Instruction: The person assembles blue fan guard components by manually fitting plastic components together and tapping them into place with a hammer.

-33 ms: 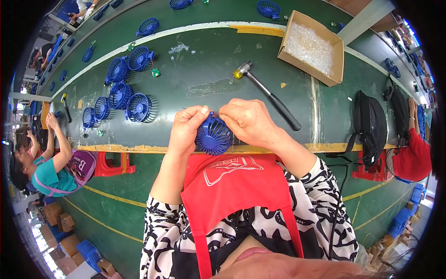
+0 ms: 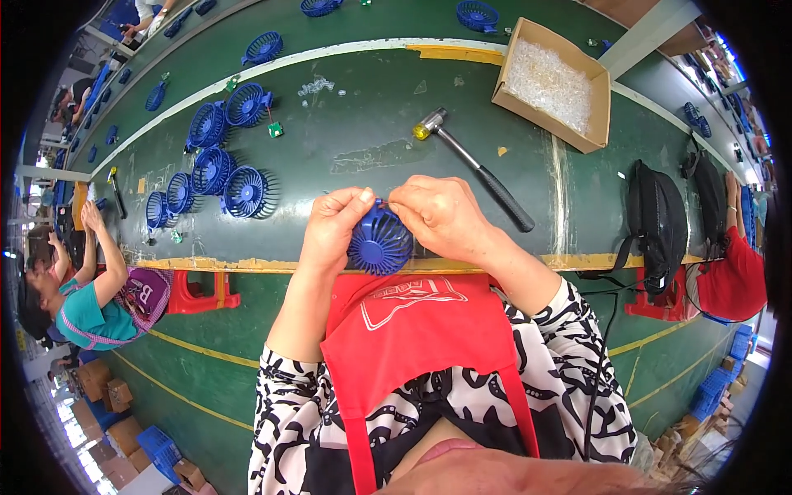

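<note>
Head view: at the near edge of a long green-topped counter (image 2: 363, 99), the left hand (image 2: 334, 227) has thumb and forefinger clamped on the neck of a round, slatted blue plastic fan housing (image 2: 381, 244). The right hand (image 2: 441, 216) has thumb and fingertips pressed together at that neck; what lies between them is too small to tell. The housing's bowl overlaps the counter's tan near edge. Beyond the right hand, a yellow-and-metal-headed mallet with a black grip (image 2: 495, 186) lies slantwise. Toward the far edge, right, an open brown cardboard box (image 2: 540, 120) holds clear plastic pieces (image 2: 549, 87). Six similar blue housings (image 2: 213, 170) cluster toward the left end.
</note>
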Available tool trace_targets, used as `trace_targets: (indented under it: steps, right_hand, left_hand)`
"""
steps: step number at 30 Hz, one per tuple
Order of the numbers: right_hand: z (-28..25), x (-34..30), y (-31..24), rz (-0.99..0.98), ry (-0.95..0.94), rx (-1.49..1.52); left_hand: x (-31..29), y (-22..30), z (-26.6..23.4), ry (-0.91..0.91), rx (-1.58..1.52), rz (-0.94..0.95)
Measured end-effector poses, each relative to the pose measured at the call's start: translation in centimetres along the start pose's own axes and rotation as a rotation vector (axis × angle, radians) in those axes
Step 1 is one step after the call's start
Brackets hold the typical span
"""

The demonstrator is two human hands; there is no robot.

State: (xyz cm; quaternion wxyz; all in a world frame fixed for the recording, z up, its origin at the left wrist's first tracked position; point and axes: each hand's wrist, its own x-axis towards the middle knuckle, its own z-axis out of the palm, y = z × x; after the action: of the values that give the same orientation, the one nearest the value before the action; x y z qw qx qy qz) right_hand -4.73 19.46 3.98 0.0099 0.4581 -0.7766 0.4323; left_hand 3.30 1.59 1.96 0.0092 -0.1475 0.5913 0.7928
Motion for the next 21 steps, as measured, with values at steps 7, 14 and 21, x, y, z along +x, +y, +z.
trace_targets:
  steps: [7,14,21]
  right_hand:
    - [-1.0,-0.5,2.6,0.156,0.056,-0.021]
    - [-2.9,-1.7,7.2,0.317,0.05,-0.622]
    - [-4.0,-1.3,6.2,0.325,0.005,-0.315]
  left_hand:
    - [4.2,-1.1,1.2,-0.038,0.111,-0.132]
    - [5.9,-1.4,2.2,0.233,0.932,0.468]
    - [2.3,-3.1,2.7,0.261,1.171,0.576]
